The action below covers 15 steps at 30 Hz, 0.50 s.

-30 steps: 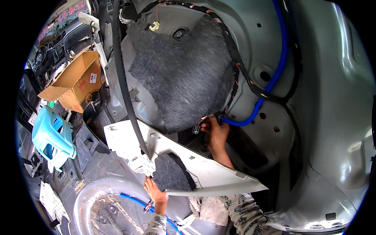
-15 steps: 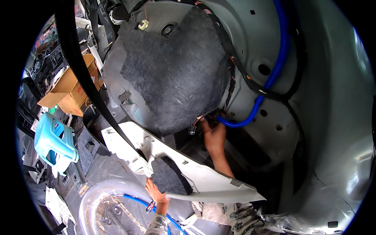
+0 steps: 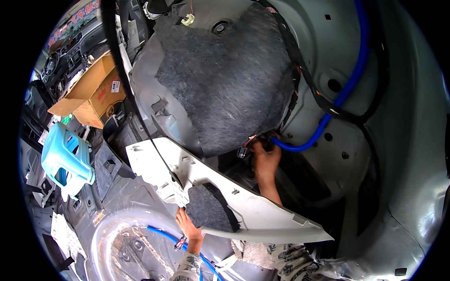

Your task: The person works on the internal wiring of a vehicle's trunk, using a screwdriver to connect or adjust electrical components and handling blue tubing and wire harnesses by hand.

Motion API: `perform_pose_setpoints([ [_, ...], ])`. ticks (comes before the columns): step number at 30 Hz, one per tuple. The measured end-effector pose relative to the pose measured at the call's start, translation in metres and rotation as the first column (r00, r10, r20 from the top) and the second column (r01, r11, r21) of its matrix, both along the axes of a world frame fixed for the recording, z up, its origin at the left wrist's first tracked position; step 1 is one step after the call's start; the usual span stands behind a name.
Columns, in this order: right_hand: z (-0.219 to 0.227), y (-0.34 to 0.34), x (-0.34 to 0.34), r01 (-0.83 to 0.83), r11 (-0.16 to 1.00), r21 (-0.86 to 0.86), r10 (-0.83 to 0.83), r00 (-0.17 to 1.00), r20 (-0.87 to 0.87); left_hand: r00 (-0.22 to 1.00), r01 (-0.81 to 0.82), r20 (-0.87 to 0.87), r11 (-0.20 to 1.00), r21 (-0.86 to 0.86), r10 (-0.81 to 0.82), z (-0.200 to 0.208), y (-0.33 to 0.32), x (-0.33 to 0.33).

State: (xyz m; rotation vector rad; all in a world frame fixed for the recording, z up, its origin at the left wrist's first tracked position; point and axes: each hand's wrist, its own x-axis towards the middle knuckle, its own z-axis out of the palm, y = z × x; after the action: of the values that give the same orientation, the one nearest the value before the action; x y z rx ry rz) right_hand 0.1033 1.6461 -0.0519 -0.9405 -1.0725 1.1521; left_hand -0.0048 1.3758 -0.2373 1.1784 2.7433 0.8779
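Observation:
My left hand [image 3: 190, 227] grips the lower edge of a white car trim panel [image 3: 262, 210], its fingertips partly behind the panel. A dark grey felt pad [image 3: 208, 206] sits on that panel, just above the hand. Behind the panel, my right hand [image 3: 267, 161] reaches up to the wheel arch with its fingers closed. Right by those fingers, thin coloured wires end in a small dark connector [image 3: 242, 151], and the end of a blue hose [image 3: 300, 147] lies close by. What the right fingertips hold is hidden.
Felt lining [image 3: 229, 79] covers the wheel arch, with a black wiring harness [image 3: 307, 77] along it. A black belt [image 3: 126, 84] hangs down to the panel. At left are a cardboard box [image 3: 101, 93] and a light blue stool [image 3: 65, 161]. Another blue hose [image 3: 161, 232] crosses the floor well.
The view has shifted, so the wheel arch and panel appear farther right. Both hands keep their places on the panel and by the wires.

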Motion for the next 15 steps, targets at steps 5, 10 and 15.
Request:
perform_pose_setpoints([
  [5, 0.0, -0.024, 0.017, -0.141, 0.914, -0.38, 0.04, 0.964, -0.261, 0.995, -0.013, 0.095, 0.999, -0.041, 0.017, 0.015, 0.002, 0.004],
  [10, 0.028, -0.016, 0.004, -0.117, 0.941, -0.317, 0.057, 0.98, -0.191, 0.998, 0.003, 0.056, 0.997, -0.073, 0.001, 0.018, 0.001, -0.001],
  [15, 0.03, -0.005, -0.007, -0.027, 0.925, -0.378, -0.04, 0.985, -0.169, 0.995, 0.012, 0.096, 0.995, -0.1, -0.002, 0.023, 0.0, 0.004],
])
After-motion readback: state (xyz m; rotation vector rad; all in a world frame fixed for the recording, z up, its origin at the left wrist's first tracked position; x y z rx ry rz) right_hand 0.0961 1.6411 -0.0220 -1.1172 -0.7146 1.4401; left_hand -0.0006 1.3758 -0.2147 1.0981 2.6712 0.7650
